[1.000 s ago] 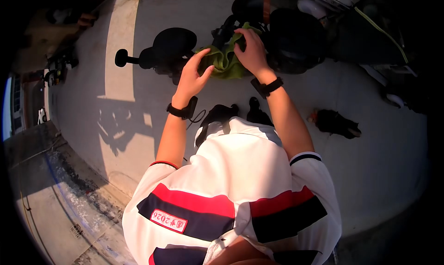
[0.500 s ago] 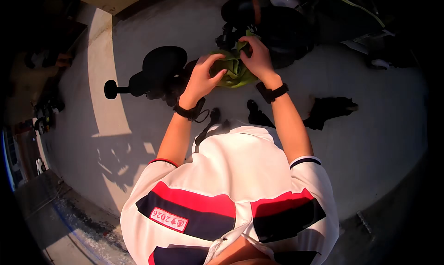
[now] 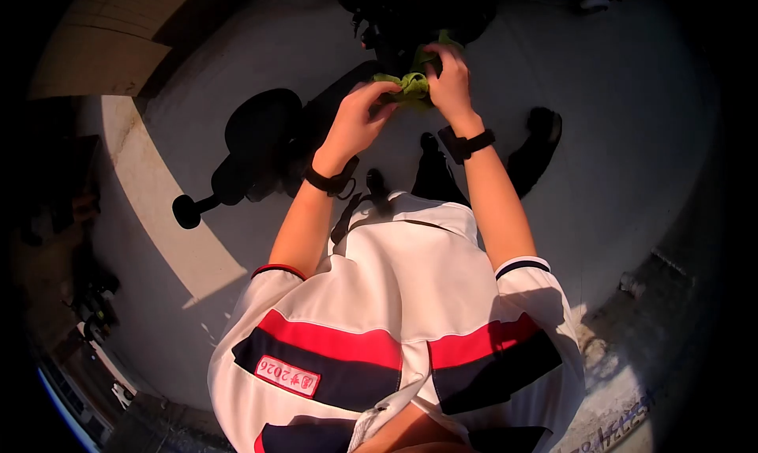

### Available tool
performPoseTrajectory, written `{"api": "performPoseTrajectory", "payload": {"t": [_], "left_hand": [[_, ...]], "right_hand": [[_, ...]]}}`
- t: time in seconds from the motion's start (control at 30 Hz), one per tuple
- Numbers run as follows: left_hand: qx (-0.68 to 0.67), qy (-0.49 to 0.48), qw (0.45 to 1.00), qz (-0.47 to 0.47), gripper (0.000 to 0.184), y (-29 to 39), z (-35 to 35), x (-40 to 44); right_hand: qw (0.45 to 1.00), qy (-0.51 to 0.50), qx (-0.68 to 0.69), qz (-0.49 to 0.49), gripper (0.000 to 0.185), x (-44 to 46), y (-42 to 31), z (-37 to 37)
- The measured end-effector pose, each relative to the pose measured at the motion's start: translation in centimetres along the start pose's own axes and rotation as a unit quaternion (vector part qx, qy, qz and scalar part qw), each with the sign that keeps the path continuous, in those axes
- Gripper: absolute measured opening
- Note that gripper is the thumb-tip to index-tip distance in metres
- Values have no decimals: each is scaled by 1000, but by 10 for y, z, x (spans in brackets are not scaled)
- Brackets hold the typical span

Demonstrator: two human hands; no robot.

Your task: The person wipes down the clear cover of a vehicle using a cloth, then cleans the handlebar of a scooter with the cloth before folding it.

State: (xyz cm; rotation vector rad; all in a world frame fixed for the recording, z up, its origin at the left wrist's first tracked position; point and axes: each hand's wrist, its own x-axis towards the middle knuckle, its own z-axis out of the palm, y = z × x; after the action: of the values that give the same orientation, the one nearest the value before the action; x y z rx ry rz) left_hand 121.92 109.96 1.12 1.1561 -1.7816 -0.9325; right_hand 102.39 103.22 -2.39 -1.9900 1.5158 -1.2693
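Note:
A crumpled green cloth (image 3: 414, 83) is stretched between my two hands, in front of my body. My left hand (image 3: 357, 115) pinches its left end, fingers and thumb curled together. On the other side, my right hand (image 3: 450, 88) grips the cloth higher up, with a bit of green sticking out above the fingers. The cloth looks twisted and bunched in the middle. Both wrists wear black bands. Just beyond the cloth lies a dark bulky object (image 3: 403, 26), too dark to make out.
At the left is a black object with a rounded, seat-like part (image 3: 264, 129). A long dark shape (image 3: 541, 141) lies on the grey floor (image 3: 616, 129) to the right. A brown panel (image 3: 103, 58) stands at upper left, beside a strip of sunlight.
My view has turned and shifted. The green cloth has gone from a loose, wide bundle to a narrower twist, and my hands have moved slightly forward with it.

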Motion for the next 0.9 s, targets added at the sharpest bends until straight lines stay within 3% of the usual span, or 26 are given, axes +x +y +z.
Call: {"api": "performPoseTrajectory", "payload": {"t": [0.3,0.5,0.63,0.73,0.9], "left_hand": [[-22,9,1000,6,26,-4,-2,8],[3,93,996,6,22,-11,-3,11],[-13,194,979,-58,18,-39,-26,-3],[2,301,945,-131,18,-44,-55,-23],[100,443,879,-145,21,-47,-98,-88]], "right_hand": [[999,22,46,12,19,-4,4,-35],[990,115,74,16,17,24,12,-55],[980,166,107,-21,16,40,-17,-42],[974,111,194,-35,20,34,-71,-14],[954,-43,276,-105,26,5,-129,34]]}}
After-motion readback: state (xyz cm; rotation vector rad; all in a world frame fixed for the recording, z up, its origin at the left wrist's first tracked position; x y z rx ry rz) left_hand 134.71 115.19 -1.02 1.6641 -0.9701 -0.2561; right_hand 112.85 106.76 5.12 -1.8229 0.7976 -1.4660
